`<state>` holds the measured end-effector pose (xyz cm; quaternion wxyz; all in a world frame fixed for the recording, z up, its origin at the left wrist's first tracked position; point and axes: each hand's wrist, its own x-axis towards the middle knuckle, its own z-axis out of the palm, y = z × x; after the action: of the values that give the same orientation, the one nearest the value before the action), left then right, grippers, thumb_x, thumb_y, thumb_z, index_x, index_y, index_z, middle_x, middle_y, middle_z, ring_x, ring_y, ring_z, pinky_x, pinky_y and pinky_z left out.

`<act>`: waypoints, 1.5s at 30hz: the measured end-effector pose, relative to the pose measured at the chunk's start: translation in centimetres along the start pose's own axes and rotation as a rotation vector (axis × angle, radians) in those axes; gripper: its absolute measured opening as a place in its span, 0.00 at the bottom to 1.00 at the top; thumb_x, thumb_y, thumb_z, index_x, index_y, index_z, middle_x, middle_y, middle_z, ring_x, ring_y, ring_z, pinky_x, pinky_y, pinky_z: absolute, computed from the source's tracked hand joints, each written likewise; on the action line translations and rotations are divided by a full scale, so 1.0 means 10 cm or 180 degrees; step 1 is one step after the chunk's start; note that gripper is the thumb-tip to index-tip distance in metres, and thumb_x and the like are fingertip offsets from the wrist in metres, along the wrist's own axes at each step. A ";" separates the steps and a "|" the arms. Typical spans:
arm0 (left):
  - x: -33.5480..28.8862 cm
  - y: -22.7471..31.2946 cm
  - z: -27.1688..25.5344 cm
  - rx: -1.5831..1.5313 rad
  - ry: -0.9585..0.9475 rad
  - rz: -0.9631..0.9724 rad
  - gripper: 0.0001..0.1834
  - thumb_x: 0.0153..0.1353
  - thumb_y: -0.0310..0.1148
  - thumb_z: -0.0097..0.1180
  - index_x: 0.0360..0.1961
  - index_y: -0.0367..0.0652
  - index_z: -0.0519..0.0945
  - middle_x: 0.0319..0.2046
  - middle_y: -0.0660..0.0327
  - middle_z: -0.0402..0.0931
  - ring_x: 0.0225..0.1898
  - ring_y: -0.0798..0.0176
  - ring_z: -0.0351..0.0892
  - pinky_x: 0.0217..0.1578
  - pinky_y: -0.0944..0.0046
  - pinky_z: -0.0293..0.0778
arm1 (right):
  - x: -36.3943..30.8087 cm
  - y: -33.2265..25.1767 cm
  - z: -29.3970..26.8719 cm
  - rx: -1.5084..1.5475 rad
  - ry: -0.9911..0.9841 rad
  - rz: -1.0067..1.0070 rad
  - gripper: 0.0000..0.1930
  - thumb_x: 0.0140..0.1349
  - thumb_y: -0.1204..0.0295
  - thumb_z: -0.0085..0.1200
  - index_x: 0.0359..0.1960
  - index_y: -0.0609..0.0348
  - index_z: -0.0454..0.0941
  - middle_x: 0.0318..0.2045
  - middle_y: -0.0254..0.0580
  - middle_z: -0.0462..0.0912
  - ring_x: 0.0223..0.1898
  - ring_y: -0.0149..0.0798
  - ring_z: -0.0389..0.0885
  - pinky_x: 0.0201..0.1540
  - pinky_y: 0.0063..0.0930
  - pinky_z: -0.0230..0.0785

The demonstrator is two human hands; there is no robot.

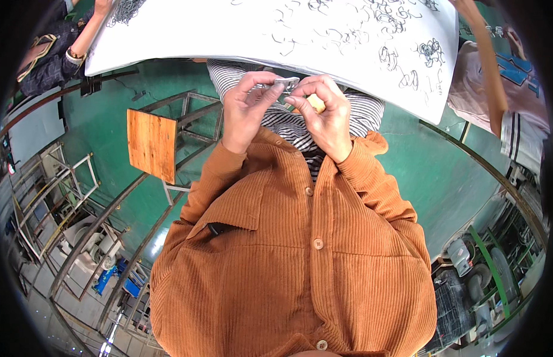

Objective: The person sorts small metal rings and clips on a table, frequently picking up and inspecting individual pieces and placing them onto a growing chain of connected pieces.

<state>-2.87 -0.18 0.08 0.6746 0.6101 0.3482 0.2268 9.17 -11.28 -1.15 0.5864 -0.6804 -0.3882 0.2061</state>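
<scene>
My left hand [245, 113] and my right hand [325, 116] are raised in front of my lap, just off the near edge of the white table [187, 44]. Between their fingertips is a small greyish, shiny piece [286, 81], partly see-through, pinched by the left thumb and fingers. My right thumb and index finger close together at its right end; whether they grip the piece itself or some finer part is too small to tell. Behind the right fingers shows a yellow thing [316, 102], mostly hidden.
Thin dark curved strips [431, 52] lie scattered and in heaps on the table, with a dense pile [126, 11] at far left. A wooden-topped stool [151, 146] stands left of me. People sit at both sides, one sleeve [47, 65] at left, one arm [493, 77] at right.
</scene>
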 end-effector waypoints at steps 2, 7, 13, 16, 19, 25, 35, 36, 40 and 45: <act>-0.04 -0.12 -0.05 -0.0002 0.0028 0.0149 0.09 0.61 0.21 0.58 0.42 0.34 0.77 0.40 0.60 0.79 0.41 0.71 0.77 0.45 0.72 0.73 | 0.03 -0.01 0.04 -0.0050 0.0056 -0.0030 0.07 0.49 0.76 0.66 0.27 0.58 0.79 0.31 0.37 0.80 0.35 0.40 0.79 0.39 0.31 0.71; -0.11 -0.18 -0.01 -0.0271 0.0204 0.0071 0.09 0.60 0.18 0.57 0.42 0.33 0.75 0.40 0.58 0.78 0.43 0.70 0.77 0.45 0.72 0.73 | 0.03 0.01 0.02 -0.0112 0.0069 0.0058 0.07 0.49 0.76 0.66 0.28 0.58 0.79 0.31 0.38 0.80 0.35 0.41 0.79 0.39 0.31 0.71; -0.14 -0.22 0.01 -0.0211 0.0014 0.0443 0.10 0.59 0.15 0.57 0.42 0.33 0.75 0.39 0.59 0.78 0.42 0.70 0.78 0.46 0.72 0.74 | 0.06 0.14 -0.11 0.0059 -0.0149 0.0121 0.05 0.54 0.74 0.63 0.31 0.59 0.79 0.32 0.42 0.80 0.34 0.43 0.80 0.38 0.33 0.71; -0.15 -0.21 0.01 0.0071 -0.0021 0.0441 0.09 0.59 0.15 0.57 0.41 0.33 0.76 0.38 0.59 0.78 0.42 0.70 0.78 0.47 0.72 0.73 | 0.31 0.43 -0.23 -0.0609 0.0218 0.0050 0.04 0.58 0.73 0.58 0.33 0.59 0.79 0.32 0.43 0.79 0.33 0.46 0.79 0.38 0.36 0.71; -0.15 -0.22 0.03 0.0049 -0.0063 0.0373 0.09 0.58 0.15 0.57 0.40 0.32 0.76 0.38 0.60 0.78 0.42 0.70 0.77 0.47 0.72 0.73 | 0.71 0.91 -0.25 -0.1721 0.0307 -0.0246 0.04 0.58 0.74 0.57 0.34 0.60 0.79 0.32 0.45 0.79 0.33 0.46 0.80 0.39 0.33 0.72; -0.12 -0.28 0.07 0.0169 -0.0082 0.0428 0.09 0.58 0.15 0.57 0.40 0.32 0.77 0.38 0.60 0.78 0.43 0.70 0.77 0.47 0.71 0.73 | 1.21 1.11 -0.13 -0.3083 -0.0543 -0.0278 0.07 0.54 0.73 0.53 0.31 0.63 0.79 0.33 0.48 0.79 0.37 0.50 0.81 0.38 0.39 0.74; -0.08 -0.31 0.17 0.0267 -0.0083 0.0325 0.08 0.59 0.17 0.58 0.40 0.32 0.76 0.37 0.59 0.79 0.42 0.69 0.78 0.45 0.71 0.73 | 1.10 0.95 -0.17 -0.2648 -0.0757 -0.0656 0.05 0.57 0.77 0.48 0.33 0.65 0.75 0.35 0.52 0.79 0.37 0.50 0.81 0.40 0.38 0.76; -0.06 -0.33 0.18 0.0244 -0.0101 0.0330 0.08 0.59 0.17 0.58 0.40 0.32 0.76 0.37 0.59 0.79 0.42 0.69 0.78 0.45 0.71 0.73 | 1.04 0.94 -0.22 -0.2382 -0.0640 -0.0661 0.05 0.58 0.77 0.49 0.34 0.65 0.76 0.34 0.51 0.80 0.35 0.47 0.82 0.38 0.35 0.76; -0.04 -0.36 0.21 0.0276 -0.0090 0.0337 0.08 0.59 0.18 0.58 0.39 0.31 0.76 0.37 0.58 0.79 0.41 0.68 0.80 0.45 0.70 0.74 | 0.74 0.54 -0.49 -0.0435 -0.0507 0.0702 0.04 0.61 0.77 0.55 0.35 0.66 0.78 0.29 0.46 0.83 0.29 0.35 0.83 0.30 0.25 0.76; -0.02 -0.32 0.22 -0.0125 0.0055 0.0212 0.08 0.59 0.18 0.58 0.39 0.31 0.76 0.36 0.55 0.80 0.40 0.65 0.82 0.44 0.70 0.75 | 0.27 0.16 -0.51 0.1280 -0.0467 0.1418 0.04 0.60 0.76 0.61 0.35 0.63 0.81 0.26 0.34 0.83 0.24 0.21 0.78 0.24 0.13 0.71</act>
<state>-1.69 -2.26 -3.00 0.6755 0.6060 0.3291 0.2611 15.05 -12.47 -1.02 0.6201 -0.6024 -0.2222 0.4508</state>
